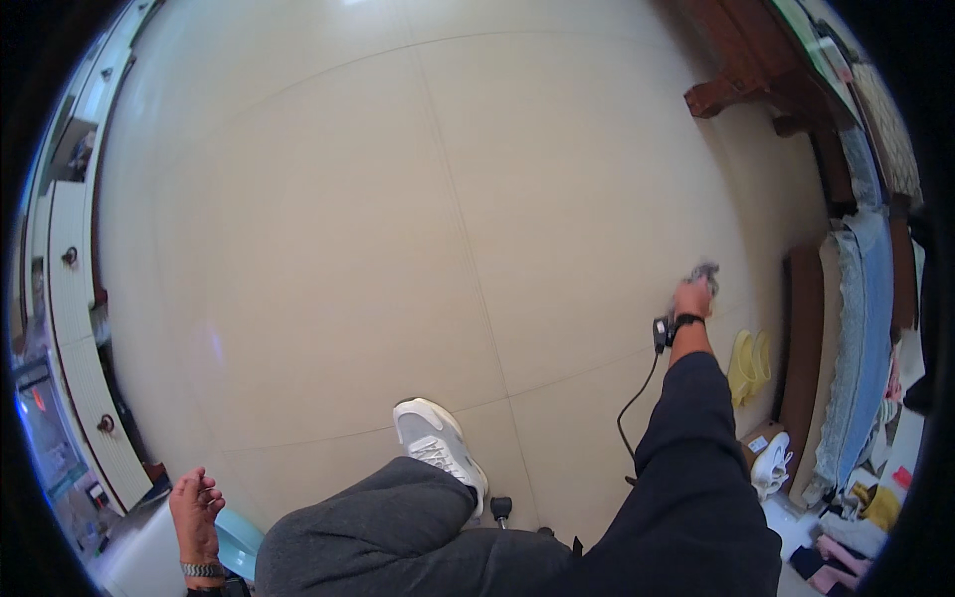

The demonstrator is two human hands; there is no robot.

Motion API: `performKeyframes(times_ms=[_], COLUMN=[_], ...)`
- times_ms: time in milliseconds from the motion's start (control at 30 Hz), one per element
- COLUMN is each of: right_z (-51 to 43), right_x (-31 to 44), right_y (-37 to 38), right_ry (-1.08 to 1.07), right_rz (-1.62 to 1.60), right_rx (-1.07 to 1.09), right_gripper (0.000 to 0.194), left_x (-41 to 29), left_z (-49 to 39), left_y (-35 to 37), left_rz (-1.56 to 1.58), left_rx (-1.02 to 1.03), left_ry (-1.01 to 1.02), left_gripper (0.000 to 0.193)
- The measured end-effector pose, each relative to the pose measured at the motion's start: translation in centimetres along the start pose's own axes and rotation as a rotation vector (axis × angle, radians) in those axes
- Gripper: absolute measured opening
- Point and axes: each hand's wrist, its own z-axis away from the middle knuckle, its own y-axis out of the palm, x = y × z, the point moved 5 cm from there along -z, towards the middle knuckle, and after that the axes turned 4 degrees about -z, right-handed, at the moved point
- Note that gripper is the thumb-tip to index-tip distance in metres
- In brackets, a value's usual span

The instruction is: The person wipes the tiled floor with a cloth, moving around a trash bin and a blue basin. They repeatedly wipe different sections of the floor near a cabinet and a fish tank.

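Stretched out to the right, my right hand (pixel 694 297) grips a small grey, crumpled, cloth-like item (pixel 705 274). Motion blur hides its details, and the hand covers part of it. A black strap and a small black device (pixel 661 333) sit at that wrist, with a black cable (pixel 621 422) running down from it. My left hand (pixel 197 501) is at the lower left, holding nothing, its fingers slightly curled and apart. It hangs beside a light-blue plastic basin-like object (pixel 237 539). A metal watch band (pixel 202 570) circles the left wrist.
Beige floor tiles (pixel 321 224) spread ahead of my white-grey shoe (pixel 436 440). White drawers (pixel 71 257) line the left. On the right are yellow slippers (pixel 746 366), white shoes (pixel 771 466), a blue-covered wooden seat (pixel 869 298) and a carved wooden furniture leg (pixel 716 97).
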Motion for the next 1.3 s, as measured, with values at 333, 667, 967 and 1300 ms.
performKeyframes(times_ms=[333, 667, 967, 1300], right_z=[13.5, 51.0, 81.9, 104.6], right_x=[41.7, 59.3, 57.8, 39.5], right_y=[0.8, 1.8, 3.6, 4.2], right_ry=[-0.891, -1.249, -1.735, -2.246], right_rz=[-0.139, -0.103, -0.075, 0.194], right_rx=[0.005, 0.295, 0.461, 0.569], right_gripper=[0.058, 0.059, 0.072, 0.077], left_x=[4.9, 10.6, 14.1, 14.7], left_z=[0.3, 7.4, 15.2, 22.5], left_y=[-3.7, -11.0, -17.4, -23.2], left_rz=[0.063, 0.29, 0.469, 0.653], left_rx=[-0.062, -0.173, -0.287, -0.124], left_ry=[-0.085, -0.087, -0.093, 0.089], left_gripper=[0.027, 0.031, 0.033, 0.037])
